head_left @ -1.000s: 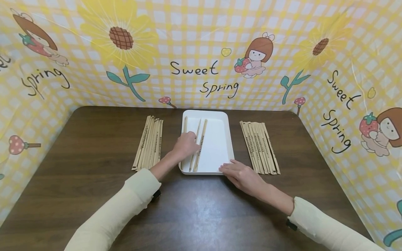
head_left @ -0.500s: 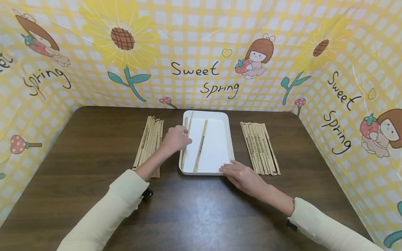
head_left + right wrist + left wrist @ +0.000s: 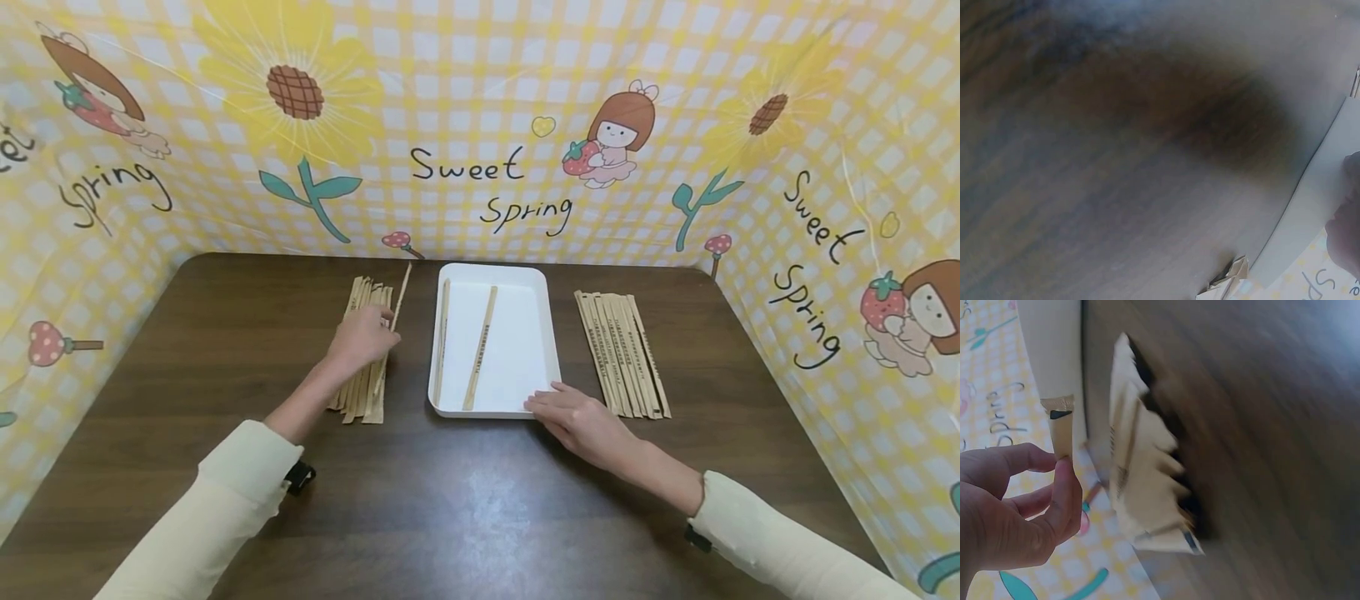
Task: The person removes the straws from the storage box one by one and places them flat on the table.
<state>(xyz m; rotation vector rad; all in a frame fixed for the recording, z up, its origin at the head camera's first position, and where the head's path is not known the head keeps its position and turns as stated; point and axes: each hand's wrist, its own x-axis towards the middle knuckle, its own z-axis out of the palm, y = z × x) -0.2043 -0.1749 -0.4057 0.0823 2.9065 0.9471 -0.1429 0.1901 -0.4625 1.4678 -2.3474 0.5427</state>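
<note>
My left hand (image 3: 362, 337) pinches a slim paper-wrapped straw (image 3: 402, 292) between thumb and fingers, tilted above the left bundle of wrapped straws (image 3: 367, 400). Seen from the left wrist, the end of the held straw (image 3: 1062, 434) points up from the fingertips, beside the bundle (image 3: 1147, 469). A white tray (image 3: 517, 350) stands in the middle with two wrapped straws in it: one straw (image 3: 442, 342) along the left wall, another straw (image 3: 481, 346) slanting nearer the centre. My right hand (image 3: 585, 421) rests with extended fingers at the tray's near right corner.
Another bundle of wrapped straws (image 3: 618, 354) lies to the right of the tray. All sits on a dark wooden table (image 3: 480, 517), with a yellow checked cloth (image 3: 465, 100) around its back and sides.
The left hand has lifted one wrapped straw out of the tray and carried it left, over the left bundle. Two straws stay in the tray. The right hand has kept its place.
</note>
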